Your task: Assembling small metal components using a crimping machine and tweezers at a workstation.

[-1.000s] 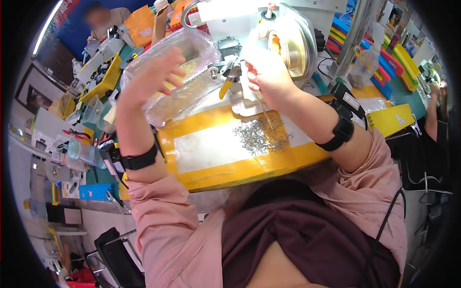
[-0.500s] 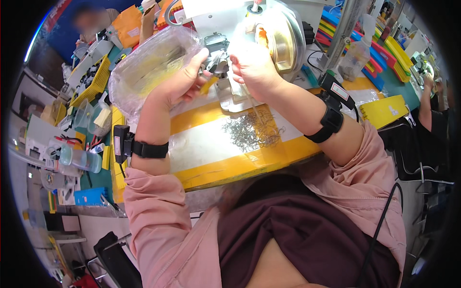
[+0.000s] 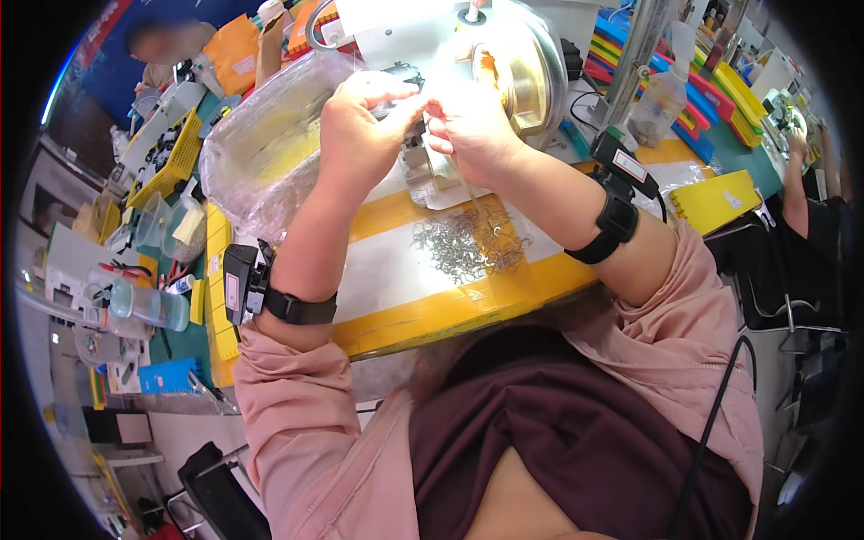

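Observation:
Both of my hands work close together at the head of a white machine (image 3: pixel 396 36), under a bright lamp glare. My left hand (image 3: pixel 367 117) reaches in from the left, its thumb and forefinger closed toward the right hand's fingertips; what they pinch is too small to make out. Opposite it, my right hand (image 3: pixel 475 133) is curled with fingers bent in, and anything inside is hidden. Just below them a metal base plate (image 3: pixel 439 196) shows in part. A loose pile of small bent metal pieces (image 3: pixel 472 245) lies on the tabletop nearer to me.
A plastic-lined tray (image 3: pixel 261 148) sits left of the machine, and a clear-covered round reel (image 3: pixel 535 76) on its right. Yellow tape edges the worktable (image 3: pixel 423 324). Farther out are a yellow basket (image 3: pixel 171 157), a clear bottle (image 3: pixel 657 108) and stacked coloured bins (image 3: pixel 711 99).
My left hand has moved right and inward from beside the tray to the machine head, its fingers now meeting the right hand's. The right hand has stayed almost in place.

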Demonstrator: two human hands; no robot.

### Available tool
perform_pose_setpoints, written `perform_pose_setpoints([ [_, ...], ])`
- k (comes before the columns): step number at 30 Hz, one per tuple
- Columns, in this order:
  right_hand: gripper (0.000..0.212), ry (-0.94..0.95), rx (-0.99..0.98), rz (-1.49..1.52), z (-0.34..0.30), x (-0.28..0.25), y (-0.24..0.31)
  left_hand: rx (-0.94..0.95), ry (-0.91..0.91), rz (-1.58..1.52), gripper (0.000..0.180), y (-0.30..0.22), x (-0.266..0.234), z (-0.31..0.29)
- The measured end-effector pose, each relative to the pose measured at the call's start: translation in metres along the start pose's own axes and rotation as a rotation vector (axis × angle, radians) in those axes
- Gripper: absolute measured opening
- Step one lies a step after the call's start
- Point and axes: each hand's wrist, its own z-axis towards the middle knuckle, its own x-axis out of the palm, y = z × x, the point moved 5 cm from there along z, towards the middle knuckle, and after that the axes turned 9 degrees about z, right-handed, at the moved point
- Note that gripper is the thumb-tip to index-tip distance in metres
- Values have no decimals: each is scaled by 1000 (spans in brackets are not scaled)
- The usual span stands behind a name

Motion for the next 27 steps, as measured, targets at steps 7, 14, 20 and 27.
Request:
perform_pose_setpoints([
  [7, 8, -41, -39, 27, -3, 0, 1, 90, 54, 213, 11, -20, -13, 2],
  [14, 12, 3, -31, -74, 1, -1, 1, 567, 20, 465, 14, -37, -9, -4],
  [20, 12, -22, 15, -7, -3, 1, 1, 421, 66, 345, 18, -34, -9, 0],
  [27, 4, 24, 67, 150, 3, -3, -4, 84, -58, 161, 10, -20, -1, -3],
])
